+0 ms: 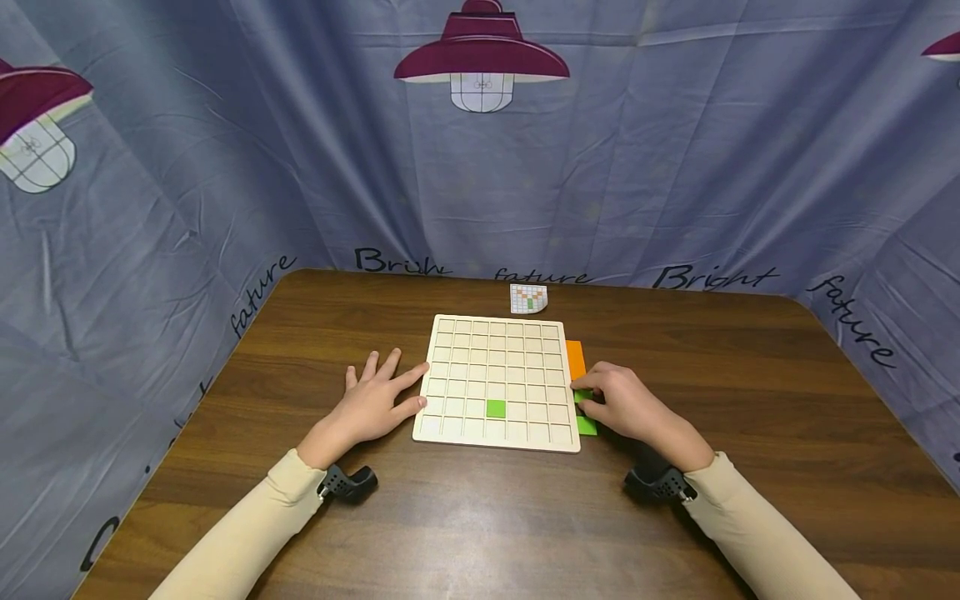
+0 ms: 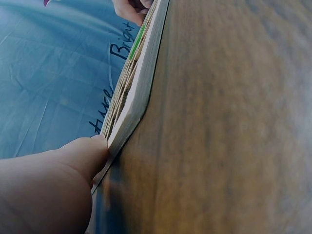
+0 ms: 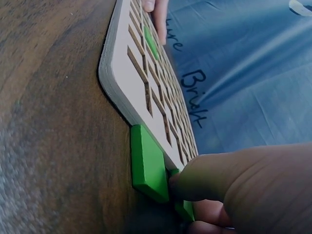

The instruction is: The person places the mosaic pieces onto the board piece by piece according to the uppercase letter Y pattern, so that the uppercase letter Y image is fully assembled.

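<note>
A pale wooden grid board [image 1: 480,367] lies flat on the table, with one green tile [image 1: 496,408] in a cell of its second row from the front. My left hand [image 1: 365,408] spreads its fingers on the left, thumb and index fingertip touching the board's left edge. Beside the right edge, my right hand [image 1: 626,404] has thumb and fingers bent around a green tile [image 3: 185,210], partly hidden by the thumb. Another green tile [image 3: 148,163] lies just in front of it, against the board's side. Behind the fingertips are orange tiles [image 1: 576,360] along the same edge.
Past the board's far edge sits a small paper card [image 1: 528,298] printed with a coloured grid pattern. The brown wooden table [image 1: 480,517] extends to both sides. A blue-grey curtain [image 1: 480,192] with lamp drawings and lettering hangs behind and around it.
</note>
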The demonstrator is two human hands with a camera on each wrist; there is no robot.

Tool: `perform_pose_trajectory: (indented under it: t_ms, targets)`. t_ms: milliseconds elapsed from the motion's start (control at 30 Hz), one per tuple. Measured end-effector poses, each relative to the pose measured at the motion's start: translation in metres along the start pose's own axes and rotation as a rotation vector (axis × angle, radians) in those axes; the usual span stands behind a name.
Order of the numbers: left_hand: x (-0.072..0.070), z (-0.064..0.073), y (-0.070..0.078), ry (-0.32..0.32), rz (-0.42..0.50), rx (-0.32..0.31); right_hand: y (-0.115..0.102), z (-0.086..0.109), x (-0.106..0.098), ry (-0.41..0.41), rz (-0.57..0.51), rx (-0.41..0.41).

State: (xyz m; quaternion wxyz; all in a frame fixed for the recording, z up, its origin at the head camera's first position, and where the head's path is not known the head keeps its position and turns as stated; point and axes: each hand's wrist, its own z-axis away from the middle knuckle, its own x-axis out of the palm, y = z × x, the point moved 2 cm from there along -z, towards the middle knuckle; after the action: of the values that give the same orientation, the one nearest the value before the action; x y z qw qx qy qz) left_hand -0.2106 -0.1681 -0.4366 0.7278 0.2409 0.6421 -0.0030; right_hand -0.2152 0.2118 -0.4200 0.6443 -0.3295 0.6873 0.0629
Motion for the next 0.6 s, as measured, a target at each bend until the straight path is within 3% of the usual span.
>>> perform_pose_trajectory:
  t_ms: [600]
  targets:
    - [0.0001, -0.0001, 0.0010, 0.008, -0.019, 0.000, -0.0012, -0.0014, -0.0027, 0.013, -0.004, 0.002]
